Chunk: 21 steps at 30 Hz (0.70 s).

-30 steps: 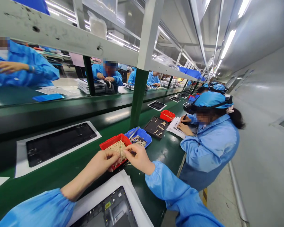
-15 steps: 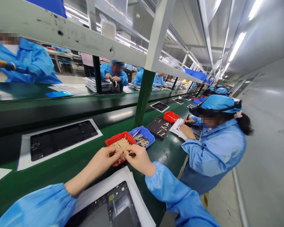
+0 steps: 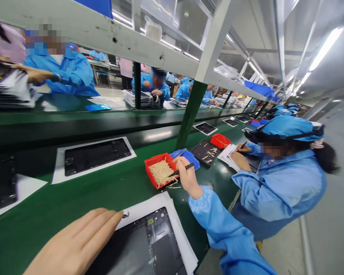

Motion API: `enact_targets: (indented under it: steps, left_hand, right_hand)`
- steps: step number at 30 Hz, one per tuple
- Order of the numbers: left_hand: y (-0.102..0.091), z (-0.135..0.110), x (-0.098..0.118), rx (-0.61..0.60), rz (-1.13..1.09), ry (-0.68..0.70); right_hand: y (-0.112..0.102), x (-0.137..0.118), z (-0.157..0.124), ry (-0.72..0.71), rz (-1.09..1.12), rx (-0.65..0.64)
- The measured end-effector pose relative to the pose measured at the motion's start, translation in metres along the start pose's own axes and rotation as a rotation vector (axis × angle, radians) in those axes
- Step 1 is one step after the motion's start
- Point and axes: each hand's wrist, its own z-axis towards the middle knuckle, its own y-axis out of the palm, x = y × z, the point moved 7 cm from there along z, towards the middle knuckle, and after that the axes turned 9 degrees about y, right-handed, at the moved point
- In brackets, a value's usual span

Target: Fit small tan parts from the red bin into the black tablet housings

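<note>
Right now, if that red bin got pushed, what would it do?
It probably slides rather than tips: the red bin looks shallow, flat on the green bench. It likely feels light, since the tan strips look thin; some could spill, as a few lie outside.

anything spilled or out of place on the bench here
A few pale strips lie loose on the green bench, just outside the red tray, near the right hand holding a slim black tool. They stand out because the rest sit heaped inside the tray.
</note>
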Motion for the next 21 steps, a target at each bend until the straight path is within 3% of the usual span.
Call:
enact_targets:
  steps: [2, 4, 7, 14, 21]
  left_hand:
    - [-0.004, -0.020, 0.011, 0.006, 0.160, 0.103]
    - [-0.006, -0.032, 0.019, 0.006, 0.256, 0.189]
    - [-0.009, -0.039, 0.024, 0.018, 0.335, 0.208]
    - [-0.012, -0.042, 0.036, 0.057, 0.387, 0.279]
    - [-0.011, -0.041, 0.038, 0.073, 0.367, 0.263]
  right_hand:
    - [0.020, -0.010, -0.014, 0.132, 0.193, -0.177]
    - [0.050, -0.024, -0.036, 0.277, 0.337, -0.470]
    - [0.083, -0.054, -0.071, 0.297, 0.405, -0.773]
    - [0.113, -0.066, -0.099, 0.354, 0.417, -0.813]
    - [0.122, -0.058, -0.107, 0.398, 0.476, -0.864]
